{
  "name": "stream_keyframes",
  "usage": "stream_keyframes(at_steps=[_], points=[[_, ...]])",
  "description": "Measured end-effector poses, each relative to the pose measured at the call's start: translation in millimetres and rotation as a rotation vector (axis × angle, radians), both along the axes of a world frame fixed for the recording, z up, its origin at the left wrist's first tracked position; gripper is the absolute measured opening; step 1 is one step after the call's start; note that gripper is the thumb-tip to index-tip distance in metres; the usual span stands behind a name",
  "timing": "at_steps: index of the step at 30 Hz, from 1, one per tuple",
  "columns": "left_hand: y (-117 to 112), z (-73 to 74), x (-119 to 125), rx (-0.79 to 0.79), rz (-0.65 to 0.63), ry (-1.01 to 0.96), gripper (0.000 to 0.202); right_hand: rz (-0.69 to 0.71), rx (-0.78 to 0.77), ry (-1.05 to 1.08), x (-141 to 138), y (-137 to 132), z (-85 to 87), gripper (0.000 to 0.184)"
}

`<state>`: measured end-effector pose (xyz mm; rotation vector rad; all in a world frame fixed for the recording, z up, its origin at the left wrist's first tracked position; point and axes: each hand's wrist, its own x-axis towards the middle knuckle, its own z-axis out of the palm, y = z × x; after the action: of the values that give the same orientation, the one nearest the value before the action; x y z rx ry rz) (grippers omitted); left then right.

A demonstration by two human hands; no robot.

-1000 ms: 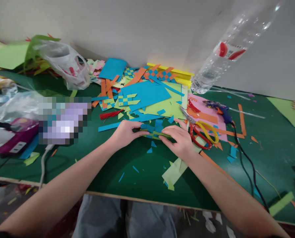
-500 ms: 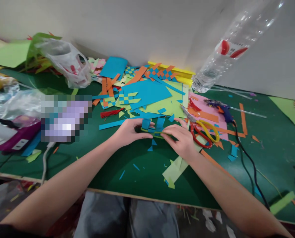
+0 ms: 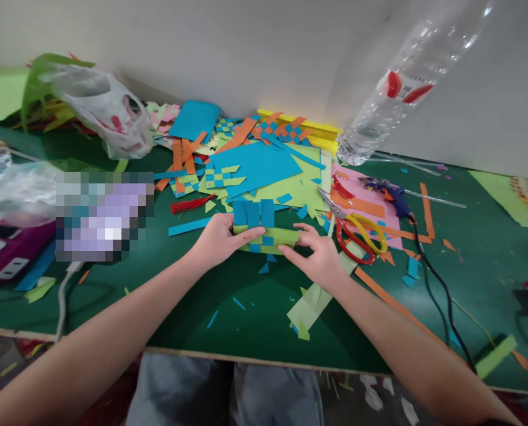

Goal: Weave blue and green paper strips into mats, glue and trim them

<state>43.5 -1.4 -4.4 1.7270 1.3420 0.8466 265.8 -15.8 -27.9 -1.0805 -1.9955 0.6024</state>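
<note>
A small piece of woven paper strips is held up in front of me, its blue strips standing upright through light green ones that run sideways. My left hand is closed on its left end, thumb across the front. At the right end my right hand pinches the green strips, with the thumb at their lower edge and the fingers partly behind them. Scissors with red and yellow handles lie just beyond my right hand. Below the weave, a pale green strip and small blue scraps rest on the green table.
Blue paper, woven pieces and offcuts cover the back. A glue gun with a black cord lies right, beside a tall plastic bottle. At left are a blurred-out phone-like item on a white cable and a plastic bag.
The woven paper has been tilted, so its face now shows instead of its edge. My left thumb lies across it, and my right fingers have opened out somewhat at the right end.
</note>
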Motion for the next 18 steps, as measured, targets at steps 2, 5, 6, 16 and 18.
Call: stream_keyframes(at_steps=[2, 5, 6, 16, 18], points=[[0.3, -1.2, 0.1, -0.007, 0.0, -0.029, 0.039, 0.03, -0.02, 0.038, -0.1, 0.3, 0.9, 0.015], [0.3, -3.8, -0.1, -0.033, -0.013, -0.067, 0.039, 0.046, -0.024, 0.072, -1.0, -0.4, 4.0, 0.016], [0.3, -4.4, -0.4, -0.047, -0.017, -0.079, 0.039, 0.049, -0.021, 0.074, -1.3, -0.7, 4.9, 0.017], [2.3, -4.3, -2.1, -0.058, 0.014, -0.025, 0.04, -0.005, -0.078, 0.044, -1.6, 0.1, 5.6, 0.033], [2.8, -4.9, -2.6, -0.038, 0.027, -0.016, 0.037, 0.011, -0.078, 0.033, -1.5, 0.6, 6.0, 0.034]])
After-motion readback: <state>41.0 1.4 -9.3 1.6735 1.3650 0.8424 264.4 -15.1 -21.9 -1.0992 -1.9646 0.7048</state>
